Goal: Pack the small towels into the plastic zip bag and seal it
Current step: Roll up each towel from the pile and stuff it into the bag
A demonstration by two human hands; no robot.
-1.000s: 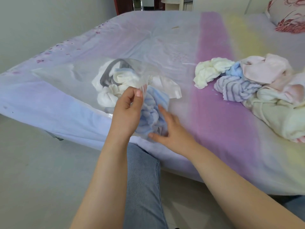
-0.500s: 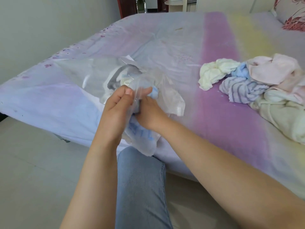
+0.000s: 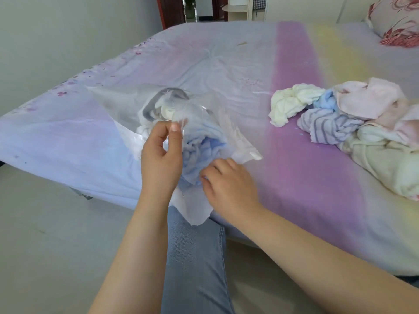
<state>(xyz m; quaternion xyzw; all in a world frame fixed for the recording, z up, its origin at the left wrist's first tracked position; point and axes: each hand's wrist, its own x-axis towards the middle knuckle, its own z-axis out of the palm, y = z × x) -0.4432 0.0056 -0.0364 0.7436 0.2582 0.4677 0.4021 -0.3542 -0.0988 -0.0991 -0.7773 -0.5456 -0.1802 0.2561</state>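
Withdrawn since half a second ago: right hand (image 3: 226, 186), then pushed into the bag mouth, now outside it at the lower edge; fingers curled, tips touching the blue towel (image 3: 201, 152) through or at the plastic; whether they pinch anything cannot be told; left hand (image 3: 161, 159) unmoved, raised, thumb and forefinger pinching the upper rim of the plastic zip bag (image 3: 127, 105); bag lying on the bed (image 3: 215, 64) near its front edge, mouth toward the person, unsealed; contents: blue towel nearest the mouth, white and grey cloths behind, outlines blurred by the film; zip strip hard to make out; loose towels (image 3: 335, 116) heaped well apart to the right, pile cut off by the frame edge; jeans-clad leg (image 3: 195, 257) below; patterned pillow (image 3: 399, 26) far right, partly cropped.
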